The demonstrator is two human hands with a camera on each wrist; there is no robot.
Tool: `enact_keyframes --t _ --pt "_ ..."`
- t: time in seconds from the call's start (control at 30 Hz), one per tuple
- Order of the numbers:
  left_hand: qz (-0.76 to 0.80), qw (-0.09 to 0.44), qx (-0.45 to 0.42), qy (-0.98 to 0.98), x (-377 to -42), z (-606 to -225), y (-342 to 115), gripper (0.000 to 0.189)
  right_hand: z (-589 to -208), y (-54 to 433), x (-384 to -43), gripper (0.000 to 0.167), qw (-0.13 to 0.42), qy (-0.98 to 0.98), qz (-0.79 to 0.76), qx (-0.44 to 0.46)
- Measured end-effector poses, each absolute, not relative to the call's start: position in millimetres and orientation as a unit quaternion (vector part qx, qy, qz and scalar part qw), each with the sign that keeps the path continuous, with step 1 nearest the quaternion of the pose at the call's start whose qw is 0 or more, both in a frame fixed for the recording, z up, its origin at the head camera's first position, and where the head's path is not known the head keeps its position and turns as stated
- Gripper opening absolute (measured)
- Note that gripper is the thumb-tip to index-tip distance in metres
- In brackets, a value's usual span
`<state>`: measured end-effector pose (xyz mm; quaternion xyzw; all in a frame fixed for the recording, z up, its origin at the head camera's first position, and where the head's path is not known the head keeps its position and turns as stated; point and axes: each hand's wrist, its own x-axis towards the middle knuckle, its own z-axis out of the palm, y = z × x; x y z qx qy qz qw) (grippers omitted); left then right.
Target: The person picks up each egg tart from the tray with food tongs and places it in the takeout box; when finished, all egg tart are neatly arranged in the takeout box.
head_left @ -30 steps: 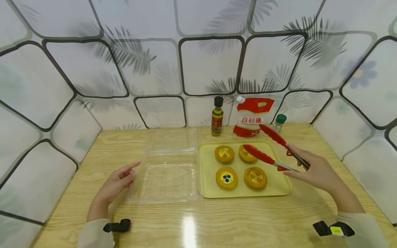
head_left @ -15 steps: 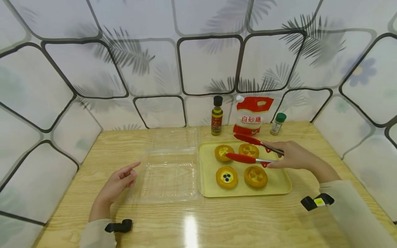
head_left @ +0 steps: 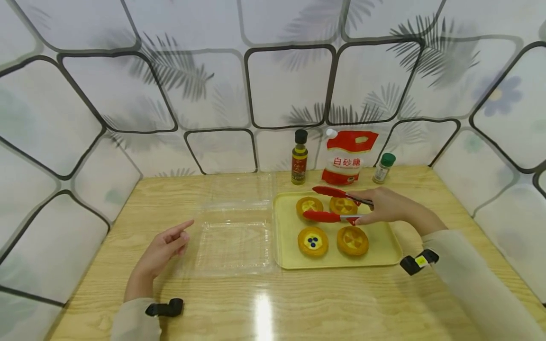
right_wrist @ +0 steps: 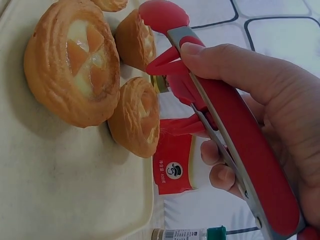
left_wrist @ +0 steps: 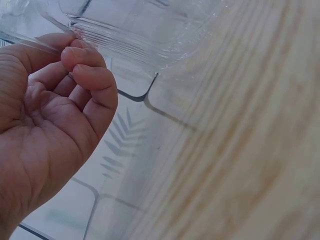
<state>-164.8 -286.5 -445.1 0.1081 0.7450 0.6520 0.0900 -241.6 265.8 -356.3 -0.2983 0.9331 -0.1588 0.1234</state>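
My right hand (head_left: 386, 206) grips a pair of red-tipped tongs (right_wrist: 240, 145), held over the back of a pale yellow tray (head_left: 379, 253). Their two red heads are spread apart, one behind and one in front of the back left egg tart (head_left: 310, 204) in the head view. A second fruit tart (head_left: 343, 203) lies partly behind the tongs. In the front row are a tart with blue berries (head_left: 313, 241) and another fruit tart (head_left: 352, 241). My left hand (head_left: 164, 248) pinches the left edge of a clear plastic container (head_left: 234, 246), its lid folded back.
Behind the tray stand a dark-capped oil bottle (head_left: 299, 161), a red and white sugar pouch (head_left: 347, 158) and a small green-capped jar (head_left: 384, 168). A patterned wall (head_left: 290, 90) closes off the back and sides of the wooden table (head_left: 222, 308).
My right hand has carried the tongs left and down, from the tray's right side to the back left tart. The left hand stays at the container's edge.
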Motion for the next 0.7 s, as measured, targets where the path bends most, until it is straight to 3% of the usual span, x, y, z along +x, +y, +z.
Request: enact_keyframes --t 0.7 --pt "0.654 0.086 0.101 0.744 -164 -442 -284 0.055 -357 253 -254 0.07 0.146 0.92 -0.139 -0.336"
